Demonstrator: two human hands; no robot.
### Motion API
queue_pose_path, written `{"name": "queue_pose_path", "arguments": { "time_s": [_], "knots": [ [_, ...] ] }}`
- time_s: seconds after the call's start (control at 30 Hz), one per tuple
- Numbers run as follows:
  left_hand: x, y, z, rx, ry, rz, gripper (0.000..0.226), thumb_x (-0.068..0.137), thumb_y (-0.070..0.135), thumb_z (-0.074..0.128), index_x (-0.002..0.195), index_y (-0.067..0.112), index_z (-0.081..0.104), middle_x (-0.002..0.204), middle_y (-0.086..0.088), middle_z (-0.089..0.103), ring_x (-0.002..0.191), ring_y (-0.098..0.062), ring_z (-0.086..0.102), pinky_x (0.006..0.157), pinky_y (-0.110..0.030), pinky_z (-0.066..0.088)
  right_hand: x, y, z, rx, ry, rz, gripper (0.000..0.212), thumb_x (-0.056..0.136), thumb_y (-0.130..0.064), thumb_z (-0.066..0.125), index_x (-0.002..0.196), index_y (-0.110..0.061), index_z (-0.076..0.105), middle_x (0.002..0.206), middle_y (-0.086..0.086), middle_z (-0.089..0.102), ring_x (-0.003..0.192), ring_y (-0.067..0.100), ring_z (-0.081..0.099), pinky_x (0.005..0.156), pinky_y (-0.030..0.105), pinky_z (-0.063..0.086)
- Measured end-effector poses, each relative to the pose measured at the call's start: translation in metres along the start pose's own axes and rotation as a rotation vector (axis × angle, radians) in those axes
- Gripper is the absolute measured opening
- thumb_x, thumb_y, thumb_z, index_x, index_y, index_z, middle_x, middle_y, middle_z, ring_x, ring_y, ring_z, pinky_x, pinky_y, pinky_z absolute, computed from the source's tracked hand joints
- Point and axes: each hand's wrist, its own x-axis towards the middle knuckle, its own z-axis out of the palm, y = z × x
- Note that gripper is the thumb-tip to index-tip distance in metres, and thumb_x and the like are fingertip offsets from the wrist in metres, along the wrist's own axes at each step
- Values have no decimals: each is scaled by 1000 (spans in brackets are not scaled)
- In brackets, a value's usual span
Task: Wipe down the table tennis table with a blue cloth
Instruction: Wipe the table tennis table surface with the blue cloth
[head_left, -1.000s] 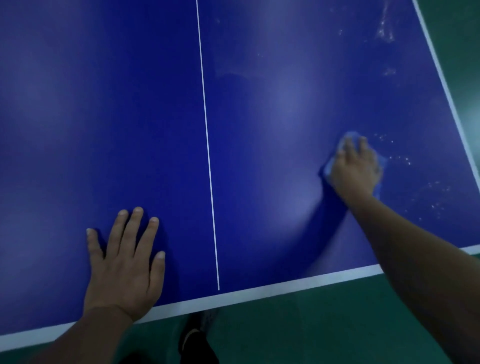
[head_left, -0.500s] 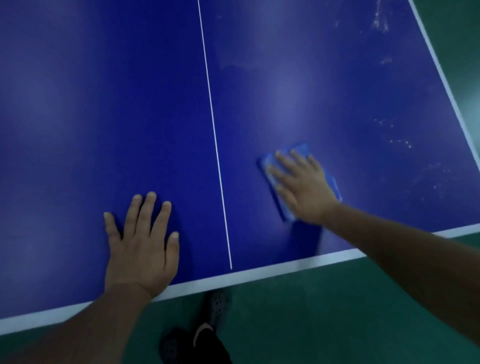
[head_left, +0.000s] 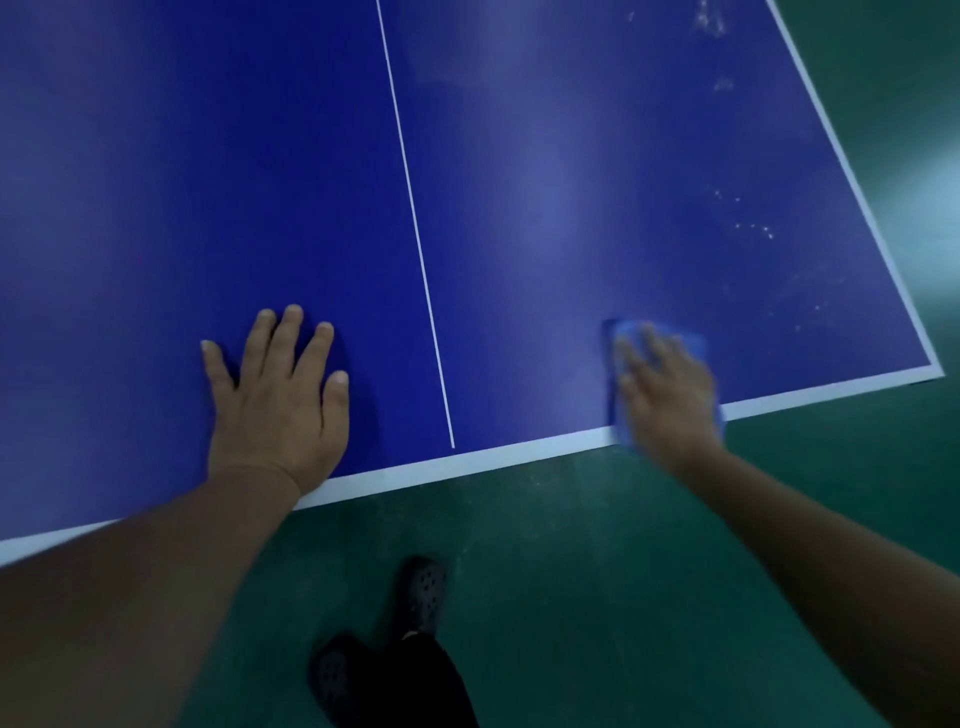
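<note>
Wiping step: your right hand, fingers apparently flat though blurred, presses the blue cloth at the worktop edge, lower right. Your left hand rests spread, holding nothing. Next, wipe the specks at right.

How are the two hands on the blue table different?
The left hand lies bare on the blue table tennis table, sharp in the picture, left of the thin white centre line. The right hand presses a blue cloth, blurred, right of that line. Both lie flat with straight fingers near the white edge.
</note>
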Motion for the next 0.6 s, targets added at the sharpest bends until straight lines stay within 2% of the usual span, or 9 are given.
{"name": "queue_pose_path", "arguments": {
  "time_s": [0.07, 0.13, 0.17, 0.2, 0.3, 0.37, 0.43, 0.53, 0.6],
  "knots": [
    [0, 1, 1, 19, -4, 12, 70, 96, 50, 7, 155, 19, 28, 165, -5, 15, 152, -20, 1, 119, -59, -8, 21, 30, -6, 82, -31, 363, 58, 102, -47, 18, 158, -32, 22, 167, 1, 15, 152, 30, 15, 120, 58, 16],
    [0, 0, 2, 29, -2, 10, 69, 96, 50, 7, 155, 20, 28, 165, -5, 15, 152, -21, 1, 119, -60, -7, 40, 15, -9, 138, 13, 549, 54, 105, -46, 22, 158, -36, 18, 167, -3, 10, 153, 27, 11, 120, 56, 12],
    [0, -1, 2, 32, 0, 5, 69, 96, 50, 7, 155, 20, 28, 165, -5, 15, 152, -21, 1, 119, -60, -6, 48, -6, -8, 114, 23, 526, 53, 105, -43, 24, 157, -35, 20, 167, -2, 13, 152, 29, 15, 120, 56, 15],
    [1, -1, 3, 36, -2, 4, 69, 97, 50, 7, 155, 20, 28, 165, -5, 15, 152, -21, 1, 119, -61, -6, 53, -31, -4, 77, 39, 425, 52, 105, -40, 26, 157, -33, 24, 166, 1, 18, 150, 32, 20, 118, 55, 19],
    [1, 0, 3, 49, -15, 3, 67, 97, 49, 7, 155, 20, 26, 165, -4, 14, 152, -20, -1, 119, -61, -6, 33, -108, 6, 4, -6, -121, 53, 103, -44, 23, 154, -33, 34, 162, 0, 30, 147, 35, 29, 115, 57, 23],
    [2, 0, 3, 61, -15, 0, 68, 97, 49, 6, 156, 20, 25, 165, -4, 13, 153, -19, -2, 119, -60, -6, 25, -114, 6, -2, -41, -347, 51, 104, -49, 23, 152, -37, 36, 162, -5, 31, 148, 33, 27, 114, 60, 21],
    [2, -2, 3, 70, -14, -4, 68, 97, 49, 7, 155, 19, 27, 165, -5, 14, 153, -20, -1, 119, -61, -5, 40, -94, -1, -11, -33, -377, 51, 102, -48, 27, 150, -35, 42, 160, -3, 35, 146, 34, 31, 113, 62, 24],
    [2, -1, 3, 93, -23, -13, 67, 97, 47, 11, 154, 18, 29, 164, -6, 18, 153, -22, 3, 119, -63, 0, 75, -80, -11, 14, -63, -152, 59, 100, -52, 17, 152, -34, 37, 163, -4, 27, 150, 32, 23, 118, 60, 18],
    [3, 2, 1, 118, -29, -18, 67, 96, 46, 14, 154, 16, 31, 163, -8, 21, 153, -23, 7, 118, -64, 4, 89, -94, -11, 22, -53, -95, 61, 99, -52, 13, 154, -35, 34, 164, -5, 23, 151, 31, 18, 119, 59, 14]
  ]
}}
